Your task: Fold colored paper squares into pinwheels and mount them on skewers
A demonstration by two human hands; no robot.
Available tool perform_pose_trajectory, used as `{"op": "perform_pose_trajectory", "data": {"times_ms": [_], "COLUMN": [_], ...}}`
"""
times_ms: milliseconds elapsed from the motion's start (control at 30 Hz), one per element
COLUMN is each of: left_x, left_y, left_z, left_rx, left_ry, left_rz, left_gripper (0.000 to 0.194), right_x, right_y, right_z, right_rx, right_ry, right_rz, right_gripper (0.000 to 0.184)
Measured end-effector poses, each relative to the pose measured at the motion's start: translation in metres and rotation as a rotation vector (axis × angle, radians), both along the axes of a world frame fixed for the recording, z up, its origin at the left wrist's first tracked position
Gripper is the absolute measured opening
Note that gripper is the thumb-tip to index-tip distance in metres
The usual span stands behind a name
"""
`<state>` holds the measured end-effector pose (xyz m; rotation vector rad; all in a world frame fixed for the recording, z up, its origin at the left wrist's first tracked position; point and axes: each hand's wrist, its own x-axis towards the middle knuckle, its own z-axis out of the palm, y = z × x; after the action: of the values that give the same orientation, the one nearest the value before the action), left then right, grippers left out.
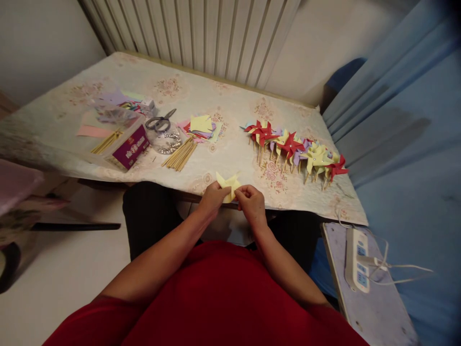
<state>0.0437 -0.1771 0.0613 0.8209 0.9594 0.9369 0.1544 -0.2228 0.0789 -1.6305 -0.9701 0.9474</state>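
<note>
A yellow paper pinwheel (229, 183), partly folded, is held between my two hands at the table's front edge. My left hand (213, 196) grips its left side, thumb on top. On the other side, the fingers of my right hand (251, 201) pinch the paper near its middle; anything small between those fingertips is hidden. Beyond my hands lie a bundle of thin wooden sticks (181, 154) and a pile of coloured paper pieces (202, 126), a yellow one on top. Finished pinwheels (291, 145) in red, yellow and purple lie in a row to the right.
At the left stand a clear box with a purple label (130, 146), scissors (158, 124) and a clear container of small shiny pieces (169, 143). Pink paper (94, 130) lies behind the box. A power strip (357, 259) with cables rests on a side stand, beside a blue curtain (406, 144).
</note>
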Motion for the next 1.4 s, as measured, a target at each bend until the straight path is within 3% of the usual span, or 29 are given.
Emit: {"op": "perform_pose_trajectory", "data": {"times_ms": [233,533,1400], "left_x": [0.000,0.000,-0.005], "left_y": [-0.002,-0.002,0.002], "left_z": [0.008,0.007,-0.004], "left_rx": [-0.016,-0.026,-0.014], "left_ry": [-0.015,-0.024,0.013], "left_rz": [0.013,0.016,-0.020], "left_gripper": [0.027,0.029,0.030], "right_x": [0.002,0.001,0.002], "right_y": [0.002,0.003,0.004], "right_z": [-0.006,-0.006,-0.012], "right_rx": [0.018,0.025,0.018], "right_ry": [-0.185,-0.263,-0.203], "right_rz": [-0.056,-0.060,0.020], "right_gripper": [0.012,0.011,0.014]}}
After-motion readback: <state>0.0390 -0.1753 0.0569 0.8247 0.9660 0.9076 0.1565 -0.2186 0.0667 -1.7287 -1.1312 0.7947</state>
